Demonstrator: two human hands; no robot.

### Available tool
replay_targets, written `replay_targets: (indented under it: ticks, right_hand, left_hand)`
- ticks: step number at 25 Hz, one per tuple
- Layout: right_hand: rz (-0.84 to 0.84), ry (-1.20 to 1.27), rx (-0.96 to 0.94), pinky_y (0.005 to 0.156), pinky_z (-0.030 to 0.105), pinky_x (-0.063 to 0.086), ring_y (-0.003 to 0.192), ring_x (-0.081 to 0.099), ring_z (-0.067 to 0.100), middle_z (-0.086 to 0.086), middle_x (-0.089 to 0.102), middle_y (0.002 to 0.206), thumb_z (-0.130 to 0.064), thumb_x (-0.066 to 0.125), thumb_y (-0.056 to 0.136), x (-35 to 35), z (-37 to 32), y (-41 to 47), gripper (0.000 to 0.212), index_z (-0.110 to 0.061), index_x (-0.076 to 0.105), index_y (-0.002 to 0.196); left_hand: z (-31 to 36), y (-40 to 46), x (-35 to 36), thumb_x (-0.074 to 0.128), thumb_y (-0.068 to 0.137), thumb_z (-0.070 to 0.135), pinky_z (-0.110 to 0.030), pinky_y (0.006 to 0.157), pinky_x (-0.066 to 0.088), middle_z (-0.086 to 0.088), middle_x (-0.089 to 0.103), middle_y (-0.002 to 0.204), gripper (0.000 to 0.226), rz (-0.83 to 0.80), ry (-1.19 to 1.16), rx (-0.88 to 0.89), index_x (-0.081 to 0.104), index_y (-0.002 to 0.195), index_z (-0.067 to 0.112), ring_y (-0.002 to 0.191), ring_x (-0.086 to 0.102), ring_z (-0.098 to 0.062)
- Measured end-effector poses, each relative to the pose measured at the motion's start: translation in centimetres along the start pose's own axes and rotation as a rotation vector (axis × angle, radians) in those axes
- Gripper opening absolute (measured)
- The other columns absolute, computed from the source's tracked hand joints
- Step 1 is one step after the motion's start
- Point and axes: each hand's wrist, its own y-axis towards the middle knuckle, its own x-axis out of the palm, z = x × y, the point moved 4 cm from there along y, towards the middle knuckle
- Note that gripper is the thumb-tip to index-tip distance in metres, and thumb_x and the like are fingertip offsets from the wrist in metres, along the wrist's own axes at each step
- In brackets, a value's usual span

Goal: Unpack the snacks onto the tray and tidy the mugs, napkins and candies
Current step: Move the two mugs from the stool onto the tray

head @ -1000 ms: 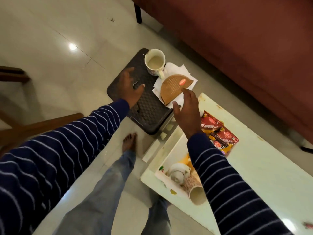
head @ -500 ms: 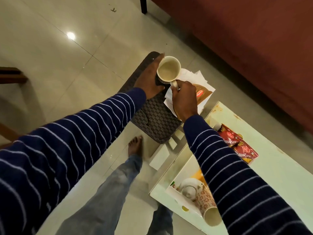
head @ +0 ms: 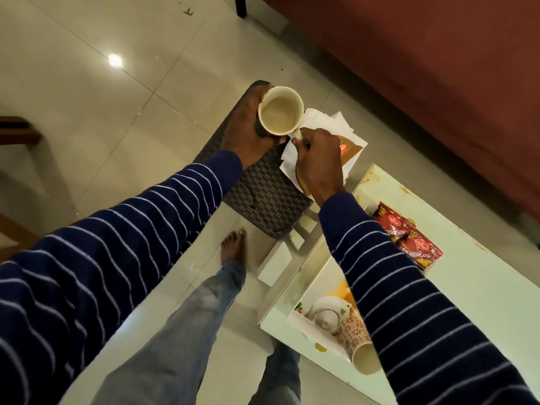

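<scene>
Over a woven tray (head: 263,197) on tiled floor (head: 87,97), both hands' fingers (head: 301,138) grip a mug (head: 280,111).

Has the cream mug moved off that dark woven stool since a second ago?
Yes. The cream mug, then standing on the woven stool beside the napkins, is now lifted, held by both hands.

Dim warm light, floor (head: 87,92) glare, wide-angle distortion

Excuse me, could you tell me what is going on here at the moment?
A person holds a cream mug in both hands above a dark woven stool: the left hand cups its side, the right hand grips the handle. Napkins lie on the stool. Snack packets and a floral mug lie on the white table.
</scene>
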Motion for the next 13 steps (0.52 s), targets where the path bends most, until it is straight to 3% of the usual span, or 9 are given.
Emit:
replay_targets:
  ticks: [5,7,9,13]
  right_hand:
    - [0.026,0.008,-0.068,0.097,0.033,0.050,0.095,0.064,0.021,0.010,0.072,0.111,-0.023,0.057,0.099,-3.8,0.2,-4.1,0.025,-0.008,0.071,0.112]
    - [0.027,-0.024,-0.091,0.087,0.024,0.050,0.091,0.063,0.018,0.008,0.072,0.106,-0.022,0.058,0.098,-5.6,0.9,-6.4,0.021,-0.010,0.072,0.108]
    - [0.023,-0.052,-0.105,0.068,0.012,0.037,0.076,0.053,0.011,0.004,0.069,0.092,-0.019,0.059,0.097,-7.4,2.0,-8.9,0.016,-0.010,0.073,0.099]
    - [-0.031,-0.101,-0.122,0.059,0.018,0.027,0.070,0.047,0.014,0.001,0.058,0.077,-0.017,0.060,0.097,-11.3,5.2,-15.6,0.015,-0.008,0.072,0.094]
  left_hand:
    - [2.9,-3.5,0.4,0.088,0.070,0.027,-0.038,0.104,0.047,-0.009,0.049,0.140,0.087,0.026,0.018,0.045,0.040,0.140,0.008,0.127,0.049,-0.021]
    - [4.3,-5.5,1.4,0.089,0.068,0.025,-0.041,0.103,0.047,-0.011,0.051,0.138,0.087,0.052,-0.001,0.081,0.042,0.139,0.007,0.127,0.050,-0.022]
    - [5.5,-7.8,2.6,0.091,0.065,0.027,-0.042,0.101,0.049,-0.010,0.052,0.137,0.089,0.056,-0.006,0.101,0.044,0.137,0.008,0.125,0.051,-0.022]
    - [8.0,-13.4,5.4,0.094,0.058,0.034,-0.043,0.096,0.051,-0.009,0.051,0.133,0.091,-0.017,-0.004,0.111,0.046,0.132,0.011,0.119,0.053,-0.021]
